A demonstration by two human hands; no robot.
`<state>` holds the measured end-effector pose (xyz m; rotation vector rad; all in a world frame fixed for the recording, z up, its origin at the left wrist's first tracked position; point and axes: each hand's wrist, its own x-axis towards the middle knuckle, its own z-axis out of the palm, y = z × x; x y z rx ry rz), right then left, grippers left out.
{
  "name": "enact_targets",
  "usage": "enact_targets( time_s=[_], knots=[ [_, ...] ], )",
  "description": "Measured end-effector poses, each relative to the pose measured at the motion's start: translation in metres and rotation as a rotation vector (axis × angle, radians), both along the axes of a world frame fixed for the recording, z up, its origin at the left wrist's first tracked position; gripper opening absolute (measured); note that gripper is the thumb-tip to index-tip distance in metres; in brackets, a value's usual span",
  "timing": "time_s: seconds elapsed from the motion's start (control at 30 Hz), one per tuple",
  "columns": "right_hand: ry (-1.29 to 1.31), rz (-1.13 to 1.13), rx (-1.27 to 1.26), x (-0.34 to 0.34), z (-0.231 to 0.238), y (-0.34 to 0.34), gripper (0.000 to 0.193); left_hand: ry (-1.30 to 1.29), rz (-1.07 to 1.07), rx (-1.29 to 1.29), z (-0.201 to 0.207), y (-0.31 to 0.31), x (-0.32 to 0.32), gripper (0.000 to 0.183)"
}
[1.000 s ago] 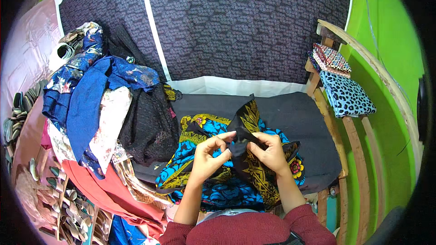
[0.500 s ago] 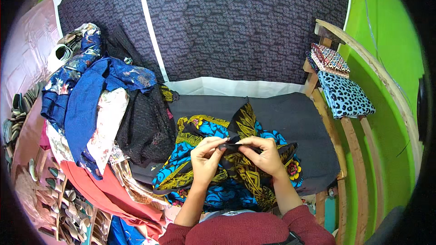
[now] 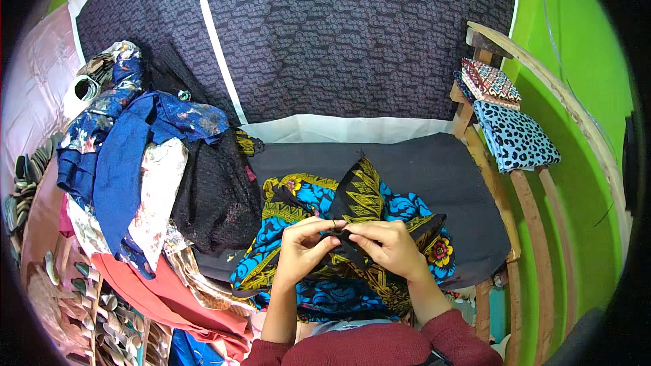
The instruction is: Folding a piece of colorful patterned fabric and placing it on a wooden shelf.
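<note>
A patterned cloth (image 3: 346, 297) in black, blue and yellow, with a few flowers, lies bunched on the dark padded bench (image 3: 434, 169) in front of me. My left hand (image 3: 305, 247) pinches a black part of this cloth between thumb and fingers. Close beside it, my right hand (image 3: 386, 247) pinches the same black part, fingertips nearly meeting the left ones. One pointed corner of the cloth stands up just beyond my hands. Whether anything small sits between the fingertips is too hidden to tell.
Left of the bench hang heaped garments: a blue one (image 3: 125, 169), a black lacy one (image 3: 213, 196) and a coral one (image 3: 169, 298). Several shoes (image 3: 112, 329) sit on a rack at lower left. Folded fabrics (image 3: 519, 135) rest on the wooden frame (image 3: 532, 244) at right.
My hands have lowered slightly toward me with the black part of the cloth. The right fingers have curled in more, and the fingertips have come closer together.
</note>
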<state>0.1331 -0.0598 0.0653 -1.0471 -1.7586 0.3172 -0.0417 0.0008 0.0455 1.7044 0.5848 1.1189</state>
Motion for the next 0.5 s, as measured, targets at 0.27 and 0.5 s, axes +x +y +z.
enact_targets(
  time_s=[0.27,0.5],
  knots=[
    [-0.356,-0.113,-0.041,-0.017,-0.001,-0.03,0.038,-0.048,0.163,0.279,0.011,-0.021,-0.044,0.022],
    [-0.292,-0.56,0.12,-0.05,-0.024,-0.073,0.05,-0.139,0.336,0.342,0.021,-0.07,-0.12,0.018]
  ],
)
